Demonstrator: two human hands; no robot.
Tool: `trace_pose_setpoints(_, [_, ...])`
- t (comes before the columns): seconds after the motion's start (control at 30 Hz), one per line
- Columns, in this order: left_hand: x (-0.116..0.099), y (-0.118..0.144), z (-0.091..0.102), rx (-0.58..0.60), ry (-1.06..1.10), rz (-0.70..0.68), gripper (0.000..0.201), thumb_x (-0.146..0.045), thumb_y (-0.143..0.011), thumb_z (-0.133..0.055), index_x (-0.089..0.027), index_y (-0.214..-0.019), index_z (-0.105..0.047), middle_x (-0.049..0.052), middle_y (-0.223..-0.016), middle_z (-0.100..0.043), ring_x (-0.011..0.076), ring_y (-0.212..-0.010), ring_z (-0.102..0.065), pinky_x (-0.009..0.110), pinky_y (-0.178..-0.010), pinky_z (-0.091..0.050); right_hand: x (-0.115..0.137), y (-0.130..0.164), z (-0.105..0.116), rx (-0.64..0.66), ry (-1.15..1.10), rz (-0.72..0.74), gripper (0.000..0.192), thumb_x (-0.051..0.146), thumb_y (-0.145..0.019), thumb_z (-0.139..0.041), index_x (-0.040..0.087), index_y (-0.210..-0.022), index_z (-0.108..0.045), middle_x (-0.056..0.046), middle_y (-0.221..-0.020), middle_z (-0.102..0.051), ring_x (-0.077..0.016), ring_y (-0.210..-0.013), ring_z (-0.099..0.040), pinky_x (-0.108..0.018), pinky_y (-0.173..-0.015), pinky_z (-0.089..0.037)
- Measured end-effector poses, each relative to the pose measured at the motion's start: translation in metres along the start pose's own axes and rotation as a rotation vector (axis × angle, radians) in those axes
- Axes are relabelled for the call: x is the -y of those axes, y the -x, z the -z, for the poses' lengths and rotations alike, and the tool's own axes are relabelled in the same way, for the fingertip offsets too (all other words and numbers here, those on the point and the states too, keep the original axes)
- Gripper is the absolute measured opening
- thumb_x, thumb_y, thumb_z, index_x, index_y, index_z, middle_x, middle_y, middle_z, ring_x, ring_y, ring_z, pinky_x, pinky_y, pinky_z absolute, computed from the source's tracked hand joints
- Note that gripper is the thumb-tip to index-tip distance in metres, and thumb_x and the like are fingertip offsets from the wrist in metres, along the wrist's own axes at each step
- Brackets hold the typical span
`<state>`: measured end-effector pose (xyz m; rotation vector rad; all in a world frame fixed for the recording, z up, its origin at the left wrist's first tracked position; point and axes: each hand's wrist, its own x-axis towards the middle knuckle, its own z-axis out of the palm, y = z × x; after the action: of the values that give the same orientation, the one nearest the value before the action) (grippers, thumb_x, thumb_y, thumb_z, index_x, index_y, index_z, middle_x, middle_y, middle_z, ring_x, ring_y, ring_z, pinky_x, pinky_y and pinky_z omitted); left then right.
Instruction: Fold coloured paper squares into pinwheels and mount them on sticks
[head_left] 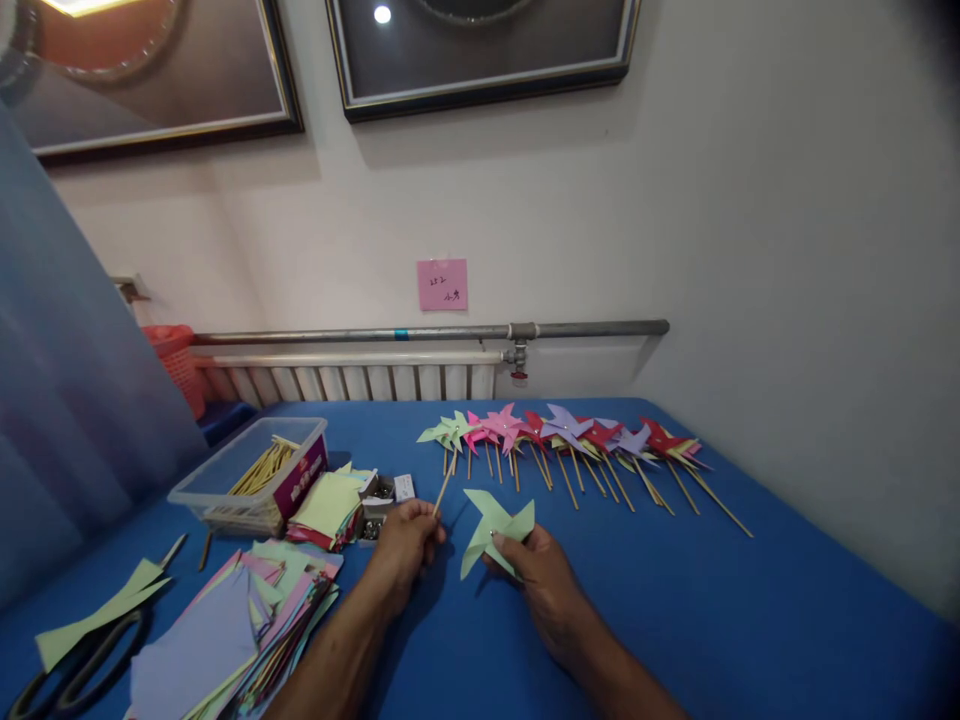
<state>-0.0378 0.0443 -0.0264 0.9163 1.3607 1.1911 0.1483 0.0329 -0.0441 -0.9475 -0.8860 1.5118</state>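
Observation:
My right hand [544, 580] is closed on a light green paper pinwheel [487, 525], its thumb pressed near the small pin at the centre. No stick shows on this pinwheel. To the left, my left hand [409, 540] pinches the lower end of a thin wooden stick [446, 483] that slants up and away. The stick's far end overlaps a light green pinwheel [454, 430] at the left end of the lying row, and I cannot tell whether the two are joined. Beside my left hand sit small boxes of metal pins [373, 527].
Finished pinwheels on sticks [566, 425] lie along the table's back. A clear plastic box [225, 480] holds wooden sticks. Stacked paper squares [330, 505], loose coloured paper [199, 630] and scissors [101, 665] under green strips occupy the left. A radiator [375, 380] stands behind the blue table [675, 610].

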Motion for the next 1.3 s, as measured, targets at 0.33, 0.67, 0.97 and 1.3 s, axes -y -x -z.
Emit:
trace_pose_setpoints(0.33, [-0.003, 0.007, 0.006, -0.065, -0.945, -0.283, 0.023, -0.013, -0.095, -0.052, -0.021, -0.086, -0.071, 0.003, -0.082, -0.074, 0.0194, -0.083, -0.068, 0.027, -0.068, -0.034, -0.006, -0.003, 0.003, -0.047, -0.027, -0.007, 0.041, 0.038, -0.061, -0.098, 0.021, -0.089, -0.075, -0.001, -0.083, -0.079, -0.0243, -0.077, -0.073, -0.035, -0.078, -0.061])
trace_pose_setpoints(0.67, [-0.003, 0.028, -0.010, 0.078, -1.053, -0.477, 0.027, -0.008, -0.096, -0.051, -0.020, -0.092, -0.075, 0.006, -0.092, -0.078, 0.0211, -0.088, -0.070, 0.029, -0.074, -0.037, -0.010, -0.005, 0.008, -0.018, -0.018, 0.040, 0.040, 0.043, -0.067, -0.095, 0.019, -0.093, -0.077, -0.001, -0.079, -0.079, -0.0225, -0.073, -0.071, -0.031, -0.070, -0.055])
trace_pose_setpoints(0.97, [-0.010, 0.028, -0.007, 0.034, -1.019, -0.385, 0.024, -0.021, -0.104, -0.050, -0.020, -0.097, -0.074, 0.003, -0.079, -0.073, 0.0190, -0.077, -0.066, 0.029, -0.068, -0.030, -0.008, -0.008, 0.007, -0.077, -0.008, 0.043, 0.041, 0.040, -0.064, -0.095, 0.018, -0.094, -0.077, 0.001, -0.075, -0.076, -0.0202, -0.067, -0.066, -0.030, -0.066, -0.052])
trace_pose_setpoints(1.3, [-0.010, 0.030, -0.007, 0.112, -0.934, -0.405, 0.024, -0.022, -0.096, -0.053, -0.019, -0.082, -0.073, 0.002, -0.076, -0.072, 0.0178, -0.073, -0.062, 0.029, -0.067, -0.030, -0.008, -0.010, 0.008, -0.067, 0.043, 0.069, 0.037, 0.042, -0.066, -0.091, 0.019, -0.089, -0.075, 0.002, -0.066, -0.072, -0.0194, -0.061, -0.061, -0.030, -0.061, -0.046])
